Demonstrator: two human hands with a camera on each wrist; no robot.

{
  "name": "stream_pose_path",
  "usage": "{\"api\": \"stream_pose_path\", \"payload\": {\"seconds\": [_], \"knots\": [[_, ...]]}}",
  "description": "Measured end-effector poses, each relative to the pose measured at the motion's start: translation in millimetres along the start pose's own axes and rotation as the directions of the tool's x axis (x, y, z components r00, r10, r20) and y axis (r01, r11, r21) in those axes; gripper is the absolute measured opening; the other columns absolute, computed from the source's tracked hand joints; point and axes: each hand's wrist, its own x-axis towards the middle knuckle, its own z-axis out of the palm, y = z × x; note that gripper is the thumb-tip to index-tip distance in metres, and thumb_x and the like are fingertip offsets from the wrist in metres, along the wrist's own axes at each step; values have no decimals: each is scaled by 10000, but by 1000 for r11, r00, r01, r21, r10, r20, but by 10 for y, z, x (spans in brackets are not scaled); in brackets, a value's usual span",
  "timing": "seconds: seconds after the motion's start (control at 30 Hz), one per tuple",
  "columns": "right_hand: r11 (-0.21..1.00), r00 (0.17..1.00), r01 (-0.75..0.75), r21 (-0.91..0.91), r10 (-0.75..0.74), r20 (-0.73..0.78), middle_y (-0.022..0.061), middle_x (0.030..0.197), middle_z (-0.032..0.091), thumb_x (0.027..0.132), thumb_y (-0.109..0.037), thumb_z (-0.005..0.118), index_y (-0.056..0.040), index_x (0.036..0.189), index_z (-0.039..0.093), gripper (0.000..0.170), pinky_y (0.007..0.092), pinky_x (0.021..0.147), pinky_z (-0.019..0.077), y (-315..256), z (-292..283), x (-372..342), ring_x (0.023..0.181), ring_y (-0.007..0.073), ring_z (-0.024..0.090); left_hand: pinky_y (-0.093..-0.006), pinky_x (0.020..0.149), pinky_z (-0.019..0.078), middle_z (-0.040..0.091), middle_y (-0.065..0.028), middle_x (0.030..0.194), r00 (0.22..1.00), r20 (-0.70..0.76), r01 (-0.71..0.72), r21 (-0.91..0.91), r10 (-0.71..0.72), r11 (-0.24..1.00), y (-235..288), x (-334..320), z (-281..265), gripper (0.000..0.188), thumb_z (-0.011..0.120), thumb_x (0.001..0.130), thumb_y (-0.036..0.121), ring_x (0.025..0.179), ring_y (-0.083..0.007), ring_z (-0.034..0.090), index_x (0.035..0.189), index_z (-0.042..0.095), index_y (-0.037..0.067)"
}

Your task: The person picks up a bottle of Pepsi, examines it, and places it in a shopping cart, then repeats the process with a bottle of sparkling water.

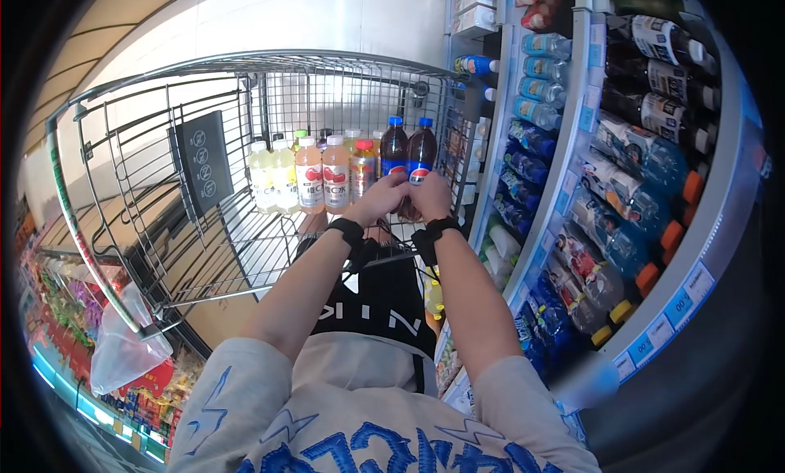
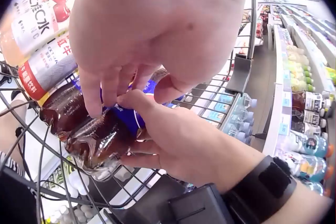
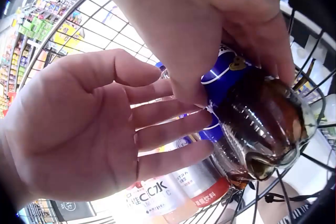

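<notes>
Two cola bottles with blue caps and labels stand side by side in the shopping cart (image 1: pixel 311 60). My right hand (image 1: pixel 431 197) grips the right cola bottle (image 3: pixel 262 116), its thumb across the blue label. Beside it my left hand (image 3: pixel 89 124) reaches over with nearly straight fingers, their tips at the left cola bottle (image 1: pixel 393 148) and close to the right thumb. Left of the colas stand a red-capped bottle (image 1: pixel 363 169), two peach-coloured drinks (image 1: pixel 335 174) and pale yellow drinks (image 1: pixel 270 179). More bottles are partly hidden behind this row.
Shelves of bottled drinks (image 1: pixel 630 195) run along the right, close to the cart, with price tags on their edge (image 1: pixel 679 309). A dark sign panel (image 1: pixel 202 162) hangs on the cart's left side. A clear plastic bag (image 1: pixel 127 346) hangs at the lower left near packaged goods.
</notes>
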Motion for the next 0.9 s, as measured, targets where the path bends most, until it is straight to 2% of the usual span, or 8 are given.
{"api": "stream_pose_path", "payload": {"seconds": [0.03, 0.27, 0.4, 0.47, 0.6, 0.7, 0.77, 0.9], "knots": [[1000, 999, 17, -18, -16, 43, 243, 999, 672, 686, -358, 803, 55, 1025, 605, 570, 447, 792, 562, 4, 13, 52, 936, 391, 670, -228, 582, 391, 546, -12, 869, 1000, -26, 5, -91, -7, 996, -5, 29, 13, 487, 506, 918, 163, 643, -75, 462, 1374, 451, 3], [992, 997, 76, -102, -78, -17, 253, 1006, 653, 739, -257, 788, 99, 1032, 558, 515, 418, 781, 575, 78, 164, 211, 922, 384, 675, -230, 596, 412, 558, -14, 904, 989, 129, 91, -129, -74, 988, -136, 290, -44, 533, 508, 902, 158, 683, -88, 497, 1414, 415, 40], [993, 998, 29, -118, -35, -45, 287, 944, 660, 765, -132, 704, 119, 989, 576, 360, 450, 780, 557, 28, 156, 180, 909, 416, 668, -242, 636, 435, 577, -17, 932, 989, 65, 139, -180, -130, 974, -209, 377, 51, 473, 495, 908, 180, 724, -109, 533, 1363, 452, 59], [982, 999, 15, -189, -21, -30, 244, 965, 679, 817, -167, 707, 117, 1063, 516, 422, 398, 735, 587, 63, 241, 240, 893, 340, 703, -283, 541, 396, 557, -52, 756, 994, -57, 78, -225, -93, 971, -209, 379, 110, 250, 448, 913, 218, 617, -145, 514, 1016, 572, 28], [982, 1000, 16, -188, -11, 27, 243, 943, 687, 826, -134, 681, 116, 1056, 518, 377, 405, 752, 584, 47, 224, 227, 891, 349, 703, -284, 545, 396, 557, -62, 775, 1000, -3, 29, -164, -30, 986, -353, 468, 67, 268, 415, 919, 246, 624, -146, 511, 997, 564, 37], [988, 1000, 5, -157, -2, 19, 245, 935, 687, 827, -139, 683, 117, 1052, 518, 378, 412, 754, 580, 51, 249, 237, 882, 350, 703, -287, 552, 397, 559, -68, 789, 995, 31, 99, -110, -96, 989, -370, 526, 21, 300, 377, 934, 270, 622, -148, 507, 984, 559, 37], [992, 1000, 3, -123, 0, 29, 255, 935, 683, 827, -146, 678, 130, 1059, 509, 398, 420, 769, 573, 60, 234, 204, 896, 363, 696, -281, 619, 370, 572, 9, 795, 980, 95, 189, -203, -172, 961, -475, 596, 0, 224, 421, 925, 297, 656, -125, 490, 930, 549, 112], [1000, 1000, -19, -24, 20, 9, 271, 941, 676, 826, -155, 671, 147, 1093, 475, 448, 429, 783, 564, 89, 305, 178, 910, 386, 684, -274, 604, 373, 575, 2, 803, 982, 33, 186, -183, -183, 965, -267, 477, 92, 242, 416, 926, 295, 661, -119, 495, 900, 554, 99]]}}
